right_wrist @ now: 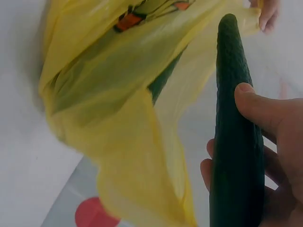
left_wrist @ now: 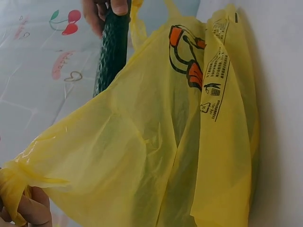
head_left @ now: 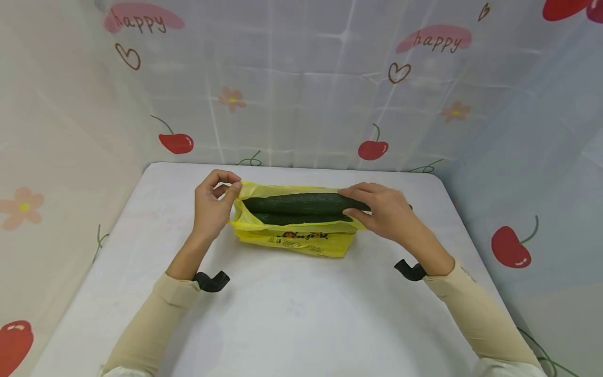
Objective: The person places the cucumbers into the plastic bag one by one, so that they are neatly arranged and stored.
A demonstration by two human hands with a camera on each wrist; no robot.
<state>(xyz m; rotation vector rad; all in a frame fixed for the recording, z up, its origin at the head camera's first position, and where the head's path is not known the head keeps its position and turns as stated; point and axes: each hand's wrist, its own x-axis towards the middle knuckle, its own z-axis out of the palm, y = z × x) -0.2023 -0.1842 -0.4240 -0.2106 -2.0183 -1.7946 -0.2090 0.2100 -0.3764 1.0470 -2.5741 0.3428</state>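
A yellow plastic bag (head_left: 301, 242) with dark printing lies on the table, its mouth spread open. My left hand (head_left: 213, 205) pinches the bag's left edge between thumb and fingers; in the left wrist view the gathered yellow film (left_wrist: 23, 177) bunches at those fingers. My right hand (head_left: 383, 212) grips a long dark green cucumber (head_left: 301, 203), thumb on one side and fingers around the other, as the right wrist view shows. This cucumber lies over the bag's mouth in the head view. A second cucumber (head_left: 301, 218) sits lower, inside the bag and partly hidden by its front side.
The bag stands on a white-covered table (head_left: 301, 309), toward its far edge. A pale curtain (head_left: 292, 78) printed with cherries, flowers and words hangs behind, with similar sheets along both sides. A black strap piece (head_left: 212, 281) juts from each wrist.
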